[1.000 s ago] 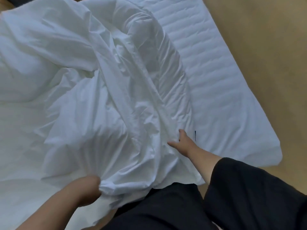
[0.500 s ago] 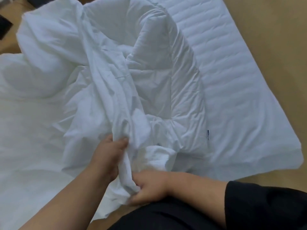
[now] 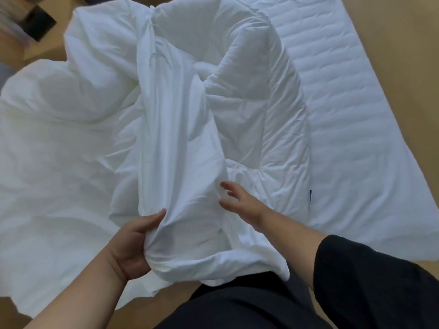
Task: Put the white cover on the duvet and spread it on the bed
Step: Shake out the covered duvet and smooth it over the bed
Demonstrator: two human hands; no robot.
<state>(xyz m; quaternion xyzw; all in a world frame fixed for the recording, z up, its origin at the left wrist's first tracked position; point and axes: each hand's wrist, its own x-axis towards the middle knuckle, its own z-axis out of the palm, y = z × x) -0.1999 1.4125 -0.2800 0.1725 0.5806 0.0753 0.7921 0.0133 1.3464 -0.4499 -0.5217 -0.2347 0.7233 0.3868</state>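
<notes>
We are gripping a bunched fold of the white cover (image 3: 175, 148) in our left hand (image 3: 133, 245), thumb curled over the cloth, at the near edge of the bed (image 3: 351, 129). The cover is lying crumpled across the bed's left and middle, with the duvet (image 3: 256, 96) heaped just right of it. Our right hand (image 3: 242, 203) is reaching in with fingers spread loosely, fingertips touching the cloth, holding nothing.
</notes>
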